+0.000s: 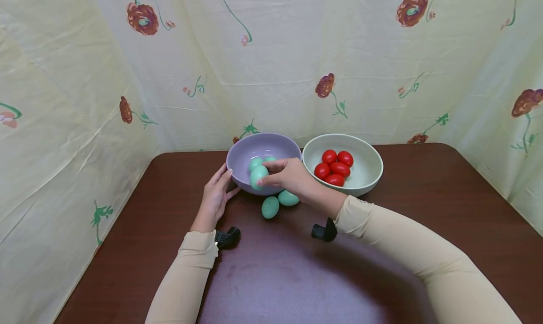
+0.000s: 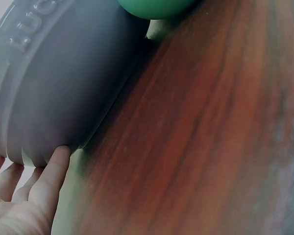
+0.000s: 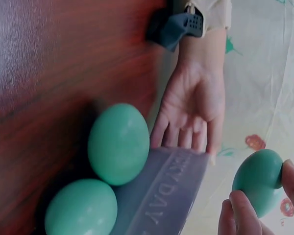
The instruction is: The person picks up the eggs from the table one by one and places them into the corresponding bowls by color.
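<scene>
Beige sleeves reach nearest my head camera. I see the right hand pinching a green egg above the purple bowl, which holds more eggs. The left hand rests extended fingers against its wall. Two loose eggs sit just in front.

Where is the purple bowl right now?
In the head view, the purple bowl sits left of the white bowl, the left hand touching its outer side.
</scene>
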### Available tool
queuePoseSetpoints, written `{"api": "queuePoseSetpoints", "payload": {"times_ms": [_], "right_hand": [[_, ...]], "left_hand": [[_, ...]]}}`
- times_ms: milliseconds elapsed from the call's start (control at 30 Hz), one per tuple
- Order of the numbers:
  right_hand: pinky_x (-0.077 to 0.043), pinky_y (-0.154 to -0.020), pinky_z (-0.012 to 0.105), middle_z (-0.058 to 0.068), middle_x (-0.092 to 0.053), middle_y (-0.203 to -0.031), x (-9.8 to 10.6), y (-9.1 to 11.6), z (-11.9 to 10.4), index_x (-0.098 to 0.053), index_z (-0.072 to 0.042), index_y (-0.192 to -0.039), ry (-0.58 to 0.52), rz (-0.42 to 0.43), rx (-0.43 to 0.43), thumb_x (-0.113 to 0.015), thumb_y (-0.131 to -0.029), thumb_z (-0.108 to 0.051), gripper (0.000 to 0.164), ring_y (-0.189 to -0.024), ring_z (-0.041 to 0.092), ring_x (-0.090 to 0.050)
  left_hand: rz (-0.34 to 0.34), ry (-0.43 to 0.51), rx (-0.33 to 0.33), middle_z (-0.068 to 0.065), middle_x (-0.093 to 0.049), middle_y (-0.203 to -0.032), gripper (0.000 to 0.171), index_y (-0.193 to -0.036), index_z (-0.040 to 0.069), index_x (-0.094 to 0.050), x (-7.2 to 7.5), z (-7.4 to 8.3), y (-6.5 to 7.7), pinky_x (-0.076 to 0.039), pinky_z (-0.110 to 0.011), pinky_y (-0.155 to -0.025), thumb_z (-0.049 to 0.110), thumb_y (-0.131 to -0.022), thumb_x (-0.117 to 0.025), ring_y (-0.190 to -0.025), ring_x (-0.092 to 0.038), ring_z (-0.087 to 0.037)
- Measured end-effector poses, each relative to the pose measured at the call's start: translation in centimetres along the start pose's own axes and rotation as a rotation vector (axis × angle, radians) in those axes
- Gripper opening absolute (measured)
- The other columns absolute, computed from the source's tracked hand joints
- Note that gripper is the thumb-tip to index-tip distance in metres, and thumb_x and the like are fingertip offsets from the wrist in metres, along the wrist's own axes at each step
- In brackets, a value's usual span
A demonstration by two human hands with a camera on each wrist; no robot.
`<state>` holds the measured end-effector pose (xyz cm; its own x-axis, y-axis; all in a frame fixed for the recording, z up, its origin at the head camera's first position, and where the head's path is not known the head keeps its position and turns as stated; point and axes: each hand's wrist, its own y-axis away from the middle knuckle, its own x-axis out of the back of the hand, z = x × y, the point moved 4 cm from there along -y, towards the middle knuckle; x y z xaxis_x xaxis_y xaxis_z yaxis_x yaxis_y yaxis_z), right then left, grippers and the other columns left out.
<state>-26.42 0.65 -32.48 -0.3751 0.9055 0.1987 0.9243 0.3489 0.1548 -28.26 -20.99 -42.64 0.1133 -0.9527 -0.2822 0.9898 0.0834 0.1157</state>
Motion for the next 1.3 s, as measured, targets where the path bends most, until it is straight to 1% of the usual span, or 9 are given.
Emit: {"api": "queuePoseSetpoints", "payload": {"times_ms": [100, 267, 467, 633, 767, 933, 1133, 1300], "right_hand": [[-0.054, -0.099, 0.033, 0.011, -0.069, -0.126, 0.2, -0.6, -0.5, -0.063, -0.008, -0.134, 0.011, 0.017, 0.009, -0.082, -0.082, -0.013, 0.056, -0.119, 0.020, -0.066], [-0.055, -0.096, 0.034, 0.011, -0.070, -0.124, 0.5, -1.4, -0.8, -0.067, -0.008, -0.130, -0.020, 0.039, -0.004, -0.083, -0.081, -0.013, 0.051, -0.117, 0.021, -0.068], [-0.056, -0.095, 0.033, 0.009, -0.071, -0.122, 0.6, -2.3, -0.4, -0.069, -0.009, -0.127, -0.007, 0.065, -0.017, -0.084, -0.080, -0.014, 0.050, -0.113, 0.019, -0.069], [-0.057, -0.093, 0.032, 0.011, -0.070, -0.124, 0.8, -3.3, 0.1, -0.069, -0.008, -0.127, -0.030, 0.090, -0.024, -0.084, -0.080, -0.013, 0.050, -0.113, 0.021, -0.069], [-0.057, -0.093, 0.033, 0.009, -0.066, -0.132, 0.9, -4.1, 0.6, -0.069, -0.008, -0.127, -0.058, 0.085, -0.063, -0.084, -0.080, -0.014, 0.050, -0.118, 0.020, -0.066], [-0.056, -0.096, 0.033, 0.009, -0.063, -0.137, 0.7, -4.8, 1.2, -0.067, -0.007, -0.129, -0.079, 0.075, -0.104, -0.083, -0.081, -0.013, 0.051, -0.117, 0.021, -0.067], [-0.056, -0.095, 0.033, 0.011, -0.066, -0.133, 0.1, -5.3, 1.2, -0.066, -0.004, -0.129, -0.047, 0.043, -0.077, -0.082, -0.082, -0.011, 0.050, -0.117, 0.021, -0.066], [-0.057, -0.094, 0.034, 0.011, -0.067, -0.131, -0.2, -5.8, 1.4, -0.067, -0.006, -0.128, -0.018, 0.049, -0.075, -0.083, -0.080, -0.011, 0.051, -0.115, 0.019, -0.066]], "left_hand": [[0.003, -0.007, -0.003, 0.002, -0.038, -0.160, 0.056, -0.154, 0.021, -0.038, 0.0, 0.2, -0.1, -0.044, -0.050, -0.110, 0.031, -0.102, -0.056, -0.147, -0.038, -0.013], [0.005, -0.005, 0.000, 0.002, -0.038, -0.160, 0.058, -0.154, 0.022, -0.038, 0.0, 0.3, -0.1, -0.043, -0.050, -0.111, 0.032, -0.101, -0.058, -0.146, -0.038, -0.013], [0.015, -0.007, 0.022, 0.003, -0.039, -0.159, 0.057, -0.154, 0.023, -0.039, -0.1, 0.1, 0.0, -0.044, -0.050, -0.111, 0.031, -0.101, -0.058, -0.146, -0.039, -0.013], [0.012, -0.009, 0.017, 0.002, -0.039, -0.159, 0.057, -0.154, 0.022, -0.039, -0.3, 0.1, 0.0, -0.044, -0.050, -0.111, 0.032, -0.101, -0.059, -0.146, -0.039, -0.014], [0.018, -0.005, 0.021, 0.002, -0.040, -0.159, 0.057, -0.154, 0.022, -0.039, -0.3, 0.1, 0.2, -0.044, -0.049, -0.110, 0.031, -0.101, -0.059, -0.146, -0.040, -0.014], [0.010, -0.007, 0.023, 0.001, -0.039, -0.159, 0.057, -0.154, 0.021, -0.038, -0.3, 0.0, 0.3, -0.044, -0.049, -0.110, 0.031, -0.102, -0.058, -0.146, -0.039, -0.014], [0.021, 0.001, 0.018, 0.002, -0.040, -0.159, 0.056, -0.154, 0.021, -0.039, 0.0, -0.1, 0.3, -0.044, -0.049, -0.111, 0.030, -0.102, -0.058, -0.146, -0.039, -0.014], [0.015, 0.005, 0.010, 0.001, -0.039, -0.159, 0.057, -0.154, 0.021, -0.039, 0.0, 0.1, 0.3, -0.043, -0.051, -0.111, 0.030, -0.101, -0.058, -0.146, -0.038, -0.015]]}}
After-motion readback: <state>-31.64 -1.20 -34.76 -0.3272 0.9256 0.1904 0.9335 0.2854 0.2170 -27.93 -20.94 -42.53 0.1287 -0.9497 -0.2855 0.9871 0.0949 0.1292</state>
